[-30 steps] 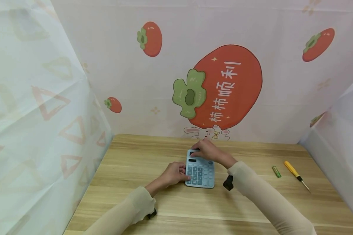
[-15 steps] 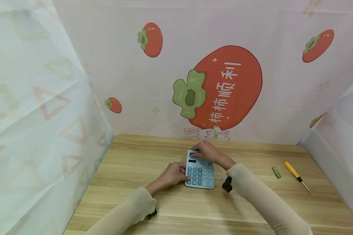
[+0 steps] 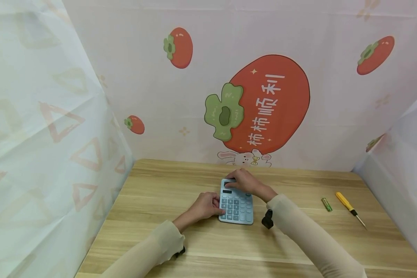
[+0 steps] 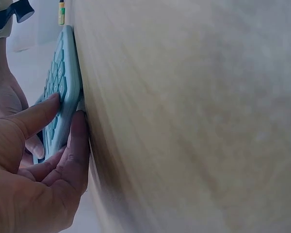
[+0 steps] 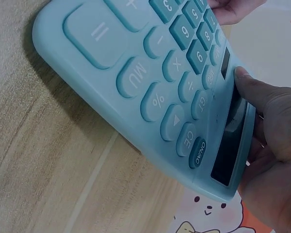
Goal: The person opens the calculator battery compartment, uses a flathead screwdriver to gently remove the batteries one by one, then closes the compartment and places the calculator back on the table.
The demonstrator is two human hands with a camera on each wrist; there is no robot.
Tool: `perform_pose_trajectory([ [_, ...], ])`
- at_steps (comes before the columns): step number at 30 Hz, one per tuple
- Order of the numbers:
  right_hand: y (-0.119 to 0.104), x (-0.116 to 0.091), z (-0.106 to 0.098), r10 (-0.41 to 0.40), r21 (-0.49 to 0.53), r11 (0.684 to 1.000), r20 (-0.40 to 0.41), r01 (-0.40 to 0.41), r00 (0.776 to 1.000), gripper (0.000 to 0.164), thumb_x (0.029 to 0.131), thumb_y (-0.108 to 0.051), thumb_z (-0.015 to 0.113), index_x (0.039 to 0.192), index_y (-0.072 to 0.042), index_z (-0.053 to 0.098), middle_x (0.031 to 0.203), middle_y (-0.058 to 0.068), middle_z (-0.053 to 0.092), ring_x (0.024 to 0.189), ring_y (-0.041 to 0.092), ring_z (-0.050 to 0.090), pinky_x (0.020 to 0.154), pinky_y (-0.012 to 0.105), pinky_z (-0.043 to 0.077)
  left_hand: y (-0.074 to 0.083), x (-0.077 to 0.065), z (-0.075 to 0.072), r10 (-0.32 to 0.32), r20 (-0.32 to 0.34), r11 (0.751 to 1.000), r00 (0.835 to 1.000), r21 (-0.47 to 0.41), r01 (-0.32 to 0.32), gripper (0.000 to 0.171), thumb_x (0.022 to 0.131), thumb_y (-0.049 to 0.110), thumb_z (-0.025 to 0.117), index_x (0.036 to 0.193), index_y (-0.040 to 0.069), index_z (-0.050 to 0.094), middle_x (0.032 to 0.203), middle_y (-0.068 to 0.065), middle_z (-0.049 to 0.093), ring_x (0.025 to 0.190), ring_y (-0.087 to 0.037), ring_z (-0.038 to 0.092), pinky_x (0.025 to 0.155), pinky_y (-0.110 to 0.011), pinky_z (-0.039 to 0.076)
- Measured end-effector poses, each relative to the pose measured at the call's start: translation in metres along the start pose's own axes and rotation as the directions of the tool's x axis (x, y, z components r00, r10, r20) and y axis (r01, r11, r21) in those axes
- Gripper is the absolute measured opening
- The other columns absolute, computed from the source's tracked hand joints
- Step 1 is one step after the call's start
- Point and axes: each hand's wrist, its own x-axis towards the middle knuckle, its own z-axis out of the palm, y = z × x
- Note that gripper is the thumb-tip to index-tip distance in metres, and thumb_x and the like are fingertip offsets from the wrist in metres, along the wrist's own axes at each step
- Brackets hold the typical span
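Observation:
A light blue calculator (image 3: 237,208) lies face up near the middle of the wooden table, its keys toward the person. My left hand (image 3: 205,206) pinches its left edge, thumb on the lower-left keys and fingers at the underside, as the left wrist view shows on the calculator (image 4: 63,97). My right hand (image 3: 244,181) grips the far end, with the thumb on top beside the display and the fingers beneath. In the right wrist view the calculator (image 5: 155,102) stands slightly off the wood, a shadow under its edge.
On the right of the table (image 3: 160,181) lie a green battery (image 3: 326,204) and a yellow-handled screwdriver (image 3: 349,206), its tip toward the front right. A printed backdrop (image 3: 153,88) rises behind the table, and white sheets hang at both sides.
Both hands keep their hold on the calculator. The right wrist and sleeve have shifted very slightly left and down; the calculator stays almost in place.

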Motion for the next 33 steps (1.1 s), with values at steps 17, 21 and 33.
perform_pose_trajectory([
  [17, 0.004, -0.001, 0.007, 0.051, 0.012, 0.999, 0.046, -0.051, 0.998, 0.022, 0.098, -0.017, 0.078, 0.117, -0.006, 0.081, 0.109, 0.003, 0.08, 0.086, 0.01, 0.064, 0.082, 0.032, 0.057, 0.006, -0.002, -0.001, -0.025, 0.022, 0.996, 0.999, 0.084, 0.023, 0.031, 0.085, 0.017, 0.091, 0.101, 0.002, 0.069, 0.068, 0.007, 0.068, 0.06, -0.003, 0.057, 0.055, -0.019, 0.044],
  [21, 0.006, -0.002, 0.008, 0.056, 0.0, 0.998, 0.049, -0.056, 0.997, 0.023, 0.099, -0.019, 0.077, 0.118, -0.007, 0.081, 0.111, 0.002, 0.08, 0.089, 0.009, 0.065, 0.083, 0.032, 0.058, 0.008, -0.003, -0.001, -0.028, 0.018, 0.995, 0.999, 0.099, 0.026, 0.033, 0.085, 0.018, 0.091, 0.103, 0.002, 0.069, 0.068, 0.007, 0.068, 0.06, -0.004, 0.057, 0.055, -0.019, 0.044],
  [33, 0.009, -0.002, 0.011, 0.026, 0.004, 1.0, 0.047, -0.026, 0.999, 0.024, 0.1, -0.02, 0.076, 0.12, -0.007, 0.079, 0.11, 0.001, 0.079, 0.088, 0.008, 0.064, 0.081, 0.029, 0.057, 0.007, -0.005, -0.003, -0.024, 0.021, 0.993, 1.0, 0.117, 0.021, 0.035, 0.087, 0.02, 0.09, 0.108, 0.001, 0.07, 0.066, 0.009, 0.067, 0.058, -0.004, 0.057, 0.054, -0.019, 0.043],
])
